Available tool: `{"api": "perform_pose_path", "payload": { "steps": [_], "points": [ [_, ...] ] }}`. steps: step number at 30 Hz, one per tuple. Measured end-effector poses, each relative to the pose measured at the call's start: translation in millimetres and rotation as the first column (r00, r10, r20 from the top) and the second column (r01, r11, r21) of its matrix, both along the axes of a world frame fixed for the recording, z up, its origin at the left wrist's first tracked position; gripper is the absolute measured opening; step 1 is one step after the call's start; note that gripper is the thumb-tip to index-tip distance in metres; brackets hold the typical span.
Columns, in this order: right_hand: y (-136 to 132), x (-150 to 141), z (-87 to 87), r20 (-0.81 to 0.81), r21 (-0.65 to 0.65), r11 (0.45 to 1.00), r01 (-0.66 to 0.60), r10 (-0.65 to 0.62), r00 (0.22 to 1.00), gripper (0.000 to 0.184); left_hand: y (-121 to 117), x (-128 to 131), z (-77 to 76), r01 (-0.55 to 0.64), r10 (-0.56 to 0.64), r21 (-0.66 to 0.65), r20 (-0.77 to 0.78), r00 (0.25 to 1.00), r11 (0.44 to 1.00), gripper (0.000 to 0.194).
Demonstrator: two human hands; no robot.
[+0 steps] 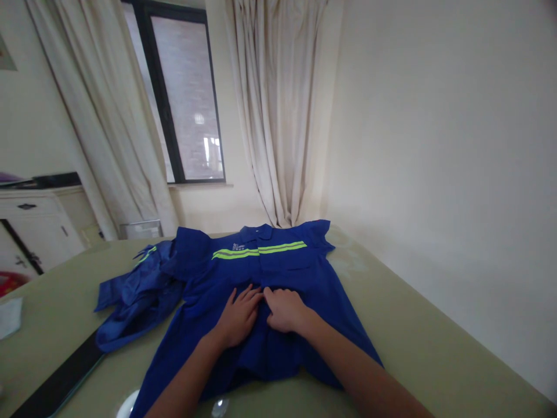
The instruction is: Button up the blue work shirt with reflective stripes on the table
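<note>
A blue short-sleeved work shirt [282, 270] lies spread on the table, its collar toward the window. A yellow-green and grey reflective band runs across its chest, with small white print above it on the left. My left hand [239, 318] rests on the shirt's front, its fingers stretched out and slightly apart beside the middle placket. Close against it, my right hand [285, 309] has its fingers curled in at the placket and grips the cloth there. Whether a button is between those fingers is hidden.
A crumpled blue garment [143, 296] with a reflective strip lies left of the shirt, partly over a long black strip [65, 377]. The greenish table [418, 348] meets a white wall on the right. Curtains and a window stand behind, a white cabinet [39, 223] at left.
</note>
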State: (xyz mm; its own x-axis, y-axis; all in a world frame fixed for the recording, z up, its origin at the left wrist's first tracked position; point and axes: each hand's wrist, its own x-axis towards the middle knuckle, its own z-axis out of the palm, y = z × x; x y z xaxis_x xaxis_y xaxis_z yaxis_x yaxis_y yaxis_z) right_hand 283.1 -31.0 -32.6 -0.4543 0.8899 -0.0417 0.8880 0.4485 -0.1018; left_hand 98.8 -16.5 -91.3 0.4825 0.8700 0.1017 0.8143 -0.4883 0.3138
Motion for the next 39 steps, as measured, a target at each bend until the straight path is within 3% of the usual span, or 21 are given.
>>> {"api": "perform_pose_path", "payload": {
  "steps": [4,7,10,14,16,19,22,26,33,39],
  "points": [
    [12.7,13.6,-12.8,-0.209,0.017,1.0,0.008,-0.004,0.978,0.041,18.7,-1.8,-1.3,-0.123,0.118,0.009,0.207,0.971,0.992,0.036],
    [24.5,28.5,-21.4,-0.437,-0.063,0.998,-0.003,-0.025,0.899,0.034,22.3,0.5,0.2,-0.158,0.14,0.048,0.267,0.953,0.986,0.035],
    [35.2,37.3,-23.4,-0.561,-0.188,0.981,-0.049,-0.066,0.825,0.035,17.5,4.9,10.1,-0.109,0.09,0.059,0.271,0.958,0.992,0.033],
    [40.8,40.0,-16.5,-0.645,-0.266,0.959,-0.096,-0.103,0.757,0.036,9.8,9.2,32.3,0.064,-0.051,-0.028,0.345,0.937,0.998,0.019],
    [40.0,40.4,-10.3,-0.657,-0.295,0.946,-0.133,-0.099,0.747,0.034,8.7,10.0,40.9,0.125,-0.092,-0.077,0.336,0.937,0.989,0.019],
    [35.8,41.0,1.3,-0.646,-0.292,0.941,-0.17,-0.063,0.76,0.032,10.0,11.5,47.9,0.111,-0.077,-0.101,0.298,0.951,0.989,0.018],
    [30.5,41.1,14.0,-0.621,-0.205,0.968,-0.146,-0.013,0.784,0.026,11.4,13.4,53.1,0.058,-0.038,-0.057,0.305,0.952,0.997,0.006],
    [24.9,40.0,27.5,-0.586,-0.095,0.991,-0.092,0.019,0.81,0.012,10.1,13.8,62.8,0.076,-0.07,-0.007,0.308,0.949,0.997,0.006],
    [20.9,40.4,38.5,-0.631,-0.151,0.975,-0.162,0.031,0.775,0.018,6.7,5.9,80.1,0.108,-0.131,0.122,0.202,0.97,0.987,0.012],
    [11.0,38.5,45.8,-0.5,-0.133,0.984,-0.116,0.035,0.866,0.007,3.1,5.8,88.5,0.117,-0.15,0.193,0.163,0.975,0.974,0.013]
  ]
}}
